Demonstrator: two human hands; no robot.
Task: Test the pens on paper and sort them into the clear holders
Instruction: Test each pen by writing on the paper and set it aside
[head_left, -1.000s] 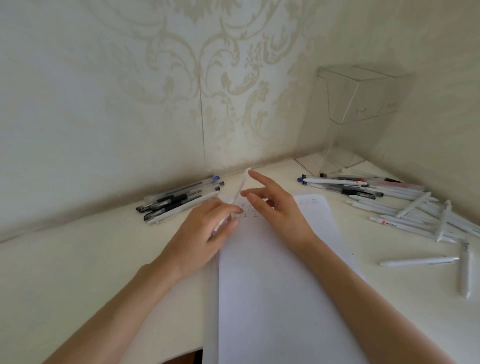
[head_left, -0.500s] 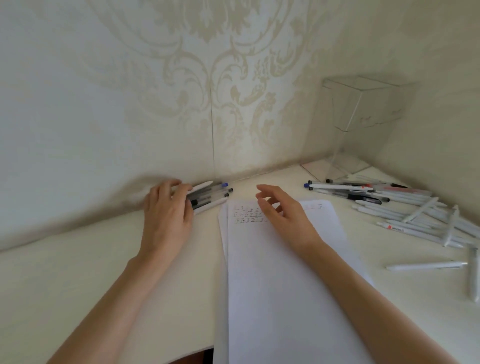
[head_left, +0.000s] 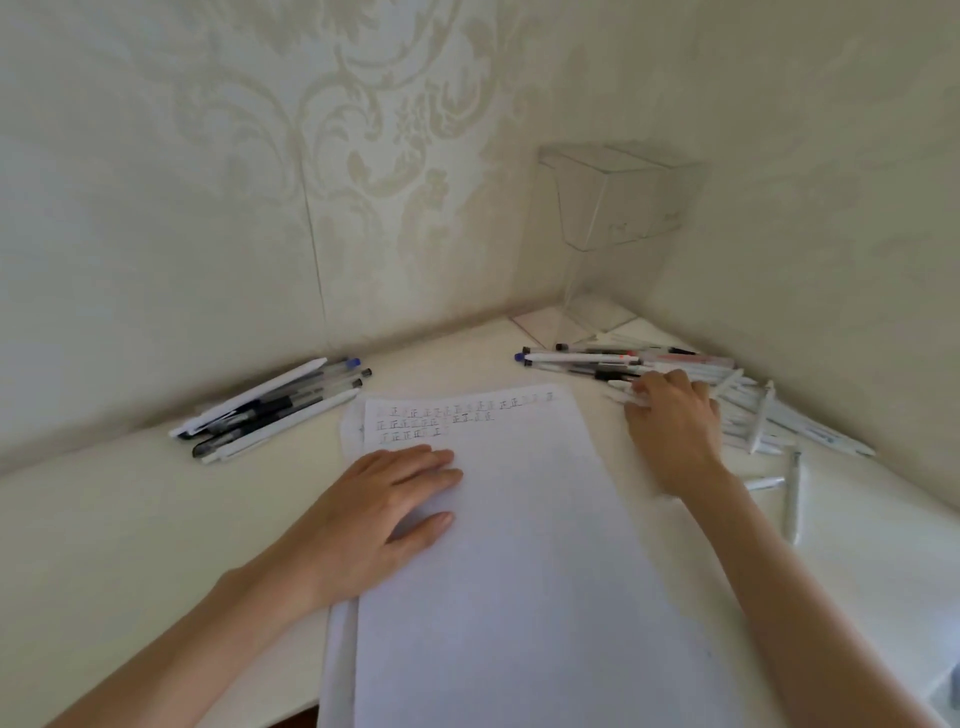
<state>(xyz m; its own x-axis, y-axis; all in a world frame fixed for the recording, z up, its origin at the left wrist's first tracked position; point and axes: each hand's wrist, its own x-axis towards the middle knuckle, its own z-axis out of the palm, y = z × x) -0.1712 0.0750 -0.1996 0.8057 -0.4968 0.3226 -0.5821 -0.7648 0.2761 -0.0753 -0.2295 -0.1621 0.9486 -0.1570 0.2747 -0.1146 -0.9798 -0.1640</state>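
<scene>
1. White paper (head_left: 519, 545) lies lengthwise on the cream desk (head_left: 130, 519), its near end running out of the bottom of the view; a second sheet shows as a strip along its left edge; three short rows of small handwritten marks (head_left: 441, 415) cross its far end.
2. The left hand (head_left: 379, 514) rests palm down on the left side of the paper, just below the marks; its fingers lie straight and close together, thumb stretched out beside them, and it holds nothing.
3. The right hand (head_left: 672, 431) lies off the paper's right edge, on the near side of the right pile of pens (head_left: 582, 358); it is seen from the back, its fingers bent down onto the pens, the fingertips touching a white pen (head_left: 621, 399); whether they grip that pen or only touch it, I cannot tell.
4. The right pile of pens spreads along the right wall, mostly white barrels with a few clear and black ones; two loose white pens (head_left: 792, 493) lie apart from it, nearer the viewer.
5. The left pile of pens (head_left: 270, 410) lies by the back wall, left of the paper and not touching it; clear, black-gripped and white barrels lie roughly parallel.
6. The clear holder (head_left: 608, 208) stands in the corner behind the right pile; no pens can be made out in it.
7. Pale patterned wallpaper (head_left: 208, 182) covers both walls.
</scene>
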